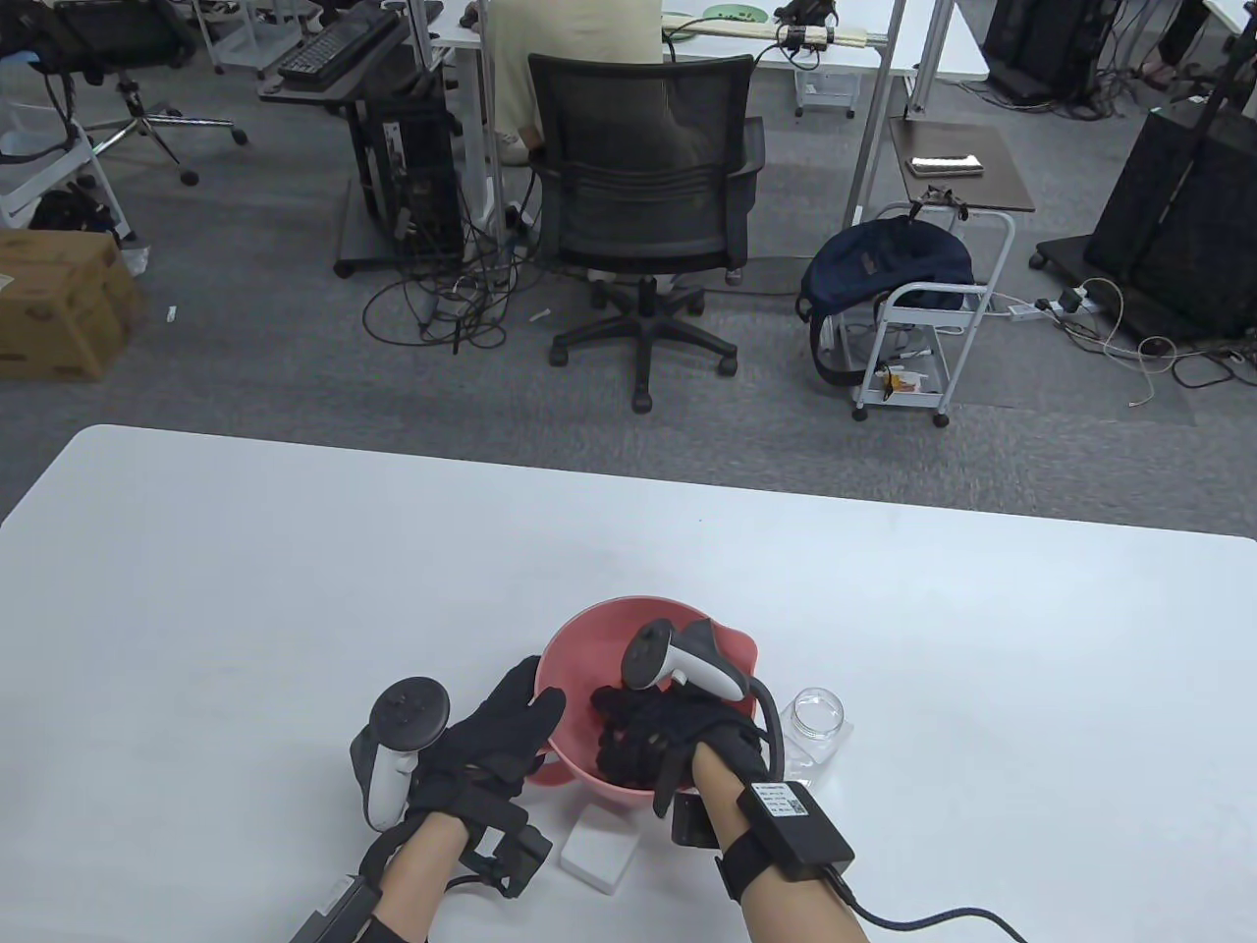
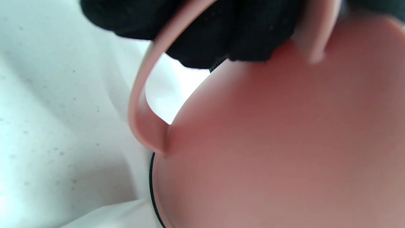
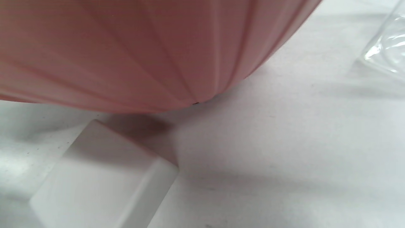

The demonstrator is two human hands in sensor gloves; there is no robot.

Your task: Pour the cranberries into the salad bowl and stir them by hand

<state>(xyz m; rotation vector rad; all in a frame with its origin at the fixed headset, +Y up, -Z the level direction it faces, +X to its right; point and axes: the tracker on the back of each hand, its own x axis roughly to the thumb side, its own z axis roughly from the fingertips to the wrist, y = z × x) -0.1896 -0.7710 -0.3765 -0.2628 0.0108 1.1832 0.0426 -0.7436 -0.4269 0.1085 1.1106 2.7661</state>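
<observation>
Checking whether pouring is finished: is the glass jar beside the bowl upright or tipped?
Upright. In the table view the jar stands on the table right of the pink bowl, mouth up, looking empty.

Black gloved fingers point(image 2: 202, 38) grip the pink bowl's handle point(image 2: 142, 104).

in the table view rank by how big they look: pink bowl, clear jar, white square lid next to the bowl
1. Pink plastic salad bowl, clearly the largest.
2 and 3. Clear glass jar and flat white square lid: these look alike in size, and the jar's lower part is partly hidden by the right wrist gear, so no ranking between them.
</observation>
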